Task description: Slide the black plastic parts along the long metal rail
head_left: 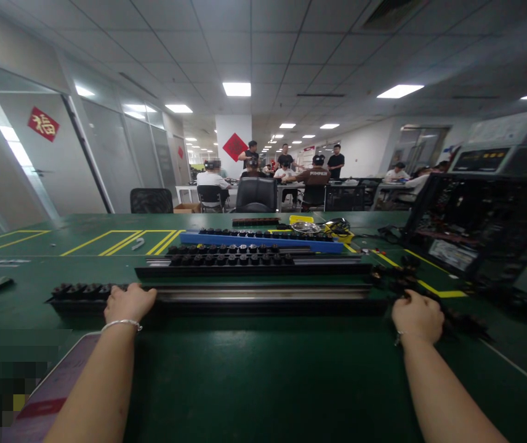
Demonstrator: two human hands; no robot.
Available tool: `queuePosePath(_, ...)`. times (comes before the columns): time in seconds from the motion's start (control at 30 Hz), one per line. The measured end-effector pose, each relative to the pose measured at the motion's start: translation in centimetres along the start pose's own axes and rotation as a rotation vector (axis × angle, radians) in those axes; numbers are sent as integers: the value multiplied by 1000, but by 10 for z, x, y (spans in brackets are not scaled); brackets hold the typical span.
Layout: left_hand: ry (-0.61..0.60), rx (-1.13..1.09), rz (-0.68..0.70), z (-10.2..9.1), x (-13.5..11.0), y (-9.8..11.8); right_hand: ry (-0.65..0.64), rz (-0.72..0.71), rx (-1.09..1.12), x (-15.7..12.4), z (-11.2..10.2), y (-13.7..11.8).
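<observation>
A long black rail (263, 303) with a shiny metal channel lies crosswise in front of me. Small black knobbed parts (76, 290) sit in a row at its left end. Over the right end of that row, my left hand (129, 303) is closed on one of these parts, its thumb pointing right. My right hand (418, 317) is by the rail's right end, beside a loose heap of black parts (397, 274). Its fingers are curled together; whatever they hold is hidden and blurred.
Behind lie a second filled rail (254, 261) and a blue strip (263, 242) with black parts. A metal dish (306, 227) and yellow tray (301, 219) stand farther back. An open computer case (462, 227) stands right. A pinkish flat object (55, 394) lies near my left forearm.
</observation>
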State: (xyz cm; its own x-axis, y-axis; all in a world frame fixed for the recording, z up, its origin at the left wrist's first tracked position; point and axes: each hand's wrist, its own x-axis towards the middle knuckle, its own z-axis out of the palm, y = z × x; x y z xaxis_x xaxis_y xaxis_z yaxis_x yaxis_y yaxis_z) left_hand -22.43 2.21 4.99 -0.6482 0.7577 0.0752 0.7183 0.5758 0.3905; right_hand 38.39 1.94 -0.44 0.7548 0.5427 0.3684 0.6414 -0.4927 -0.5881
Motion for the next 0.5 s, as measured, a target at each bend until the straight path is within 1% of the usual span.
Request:
queuePosePath(0.03, -9, -11, 12, 1, 2, -2, 34, -37, 19, -2, -1, -3)
queuePosePath(0.1, 6, -10, 14, 3, 6, -4, 72, -172, 50, -8, -1, -13)
queuePosePath(0.17, 20, 8, 13, 3, 8, -4, 86, -391, 89, -18, 1, -27)
queuePosePath(0.23, 15, 22, 10, 1, 7, -2, 61, -550, 114, -30, 5, -42)
queuePosePath(0.3, -2, 15, -3, -1, 4, 1, -2, -676, 108, -43, 11, -54)
queuePosePath(0.37, -11, -5, -2, -4, 2, 2, -66, -750, 79, -52, 15, -62)
queuePosePath(0.5, 5, -30, -5, -6, 3, 0, -130, -770, 26, -60, 15, -66)
